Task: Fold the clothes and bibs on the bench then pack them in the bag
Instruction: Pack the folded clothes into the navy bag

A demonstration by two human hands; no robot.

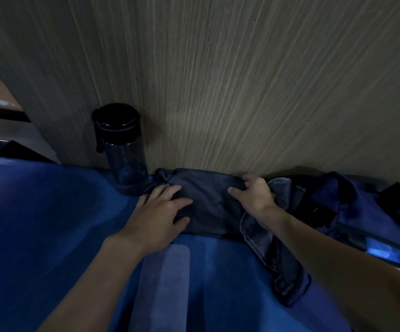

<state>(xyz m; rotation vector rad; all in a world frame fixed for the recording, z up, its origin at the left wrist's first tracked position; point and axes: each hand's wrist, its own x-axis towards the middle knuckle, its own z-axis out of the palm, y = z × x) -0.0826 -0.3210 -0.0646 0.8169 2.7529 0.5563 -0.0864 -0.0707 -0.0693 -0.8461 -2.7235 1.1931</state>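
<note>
dark folded garment lies on the blue tabletop; your left hand presses flat on it, fingers spread, your right hand pinches its far edge beside the jeans.

Head-worn view, downward, close over bench

Dim indoor spot, likely locker or changing area, exact type unclear. Blue padded bench under fingers; wood-grain laminate panel just beyond fingertips; dark water bottle left of fingers, against panel; open navy bag right of fingers.
</note>
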